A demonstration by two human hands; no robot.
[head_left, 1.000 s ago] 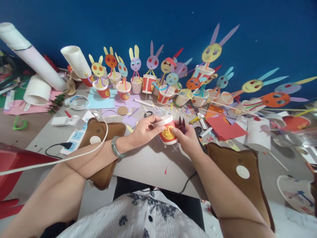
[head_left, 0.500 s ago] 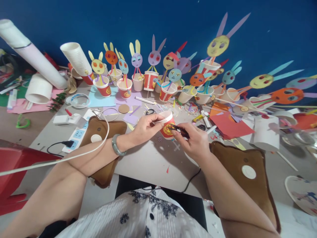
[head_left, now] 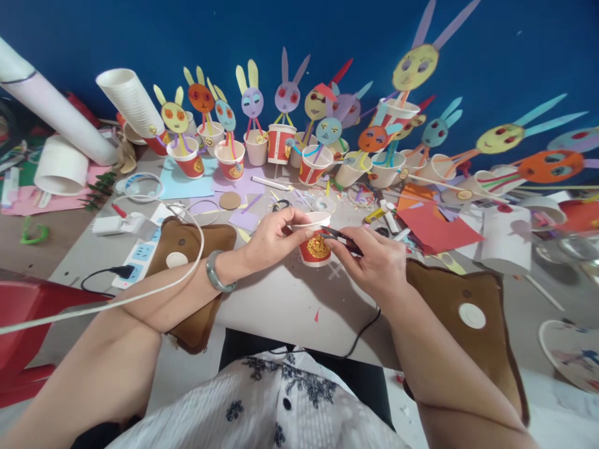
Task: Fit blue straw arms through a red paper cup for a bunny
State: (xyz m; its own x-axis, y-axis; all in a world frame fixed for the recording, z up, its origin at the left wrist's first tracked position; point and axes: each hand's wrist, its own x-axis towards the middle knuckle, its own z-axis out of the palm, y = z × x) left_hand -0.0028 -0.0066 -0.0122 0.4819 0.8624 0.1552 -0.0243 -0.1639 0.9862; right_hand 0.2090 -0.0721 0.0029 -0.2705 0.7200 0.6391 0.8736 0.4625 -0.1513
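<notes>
A red paper cup (head_left: 314, 249) with a gold emblem and a white rim stands upright over the near middle of the table. My left hand (head_left: 279, 240) pinches its rim from the left, thumb outside, fingers partly hidden behind the edge. My right hand (head_left: 372, 259) is closed around a slim black tool (head_left: 344, 239) that looks like small scissors. Its two dark parts reach the cup's upper right side, just below the rim; whether they pierce the wall I cannot tell.
Behind stand several paper-cup rabbits (head_left: 283, 143) with paper heads. Red paper (head_left: 437, 227) lies right of my hands. Brown cushions (head_left: 461, 349) flank my arms. At left are a power strip (head_left: 143, 249), a white cable (head_left: 189, 265) across my forearm and stacked cups (head_left: 124, 103).
The cup has turned more upright, with its gold emblem facing me. My right hand and the black tool have shifted slightly right. The view has tilted a little.
</notes>
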